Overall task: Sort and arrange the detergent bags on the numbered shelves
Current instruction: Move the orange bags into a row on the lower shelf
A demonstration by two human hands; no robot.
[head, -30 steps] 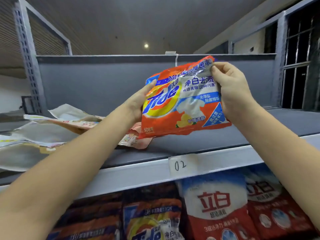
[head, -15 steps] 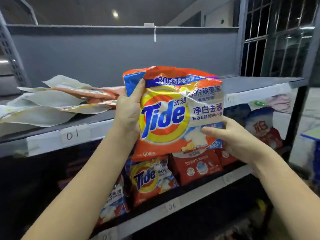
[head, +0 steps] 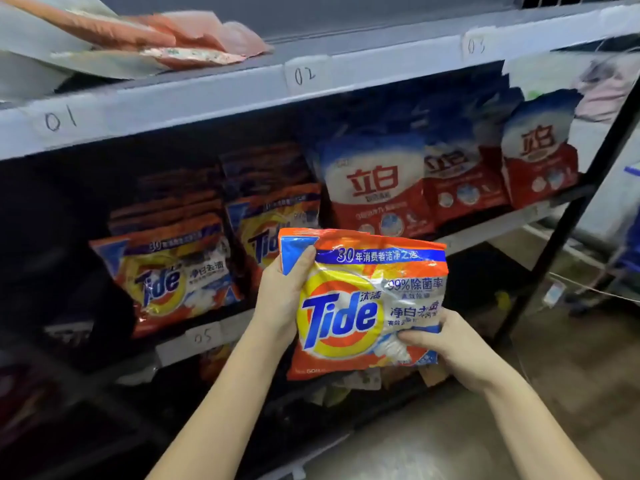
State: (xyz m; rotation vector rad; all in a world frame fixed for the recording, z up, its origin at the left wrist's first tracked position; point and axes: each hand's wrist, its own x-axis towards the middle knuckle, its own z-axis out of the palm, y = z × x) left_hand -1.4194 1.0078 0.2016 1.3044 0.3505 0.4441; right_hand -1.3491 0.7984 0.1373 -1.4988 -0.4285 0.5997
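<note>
Orange Tide bag (head: 363,303) held upright in front of the shelving, clear of the shelves, face toward the camera. Left hand (head: 282,292) grips its upper left edge, thumb across the front. Right hand (head: 446,344) pinches the lower right corner. Behind it, more Tide bags (head: 173,278) stand on the middle shelf above label 05 (head: 202,337); red-and-white bags (head: 377,188) stand to their right. Flattened packets (head: 145,36), apparently empty, lie on the top shelf (head: 207,95) above labels 01 and 02.
</note>
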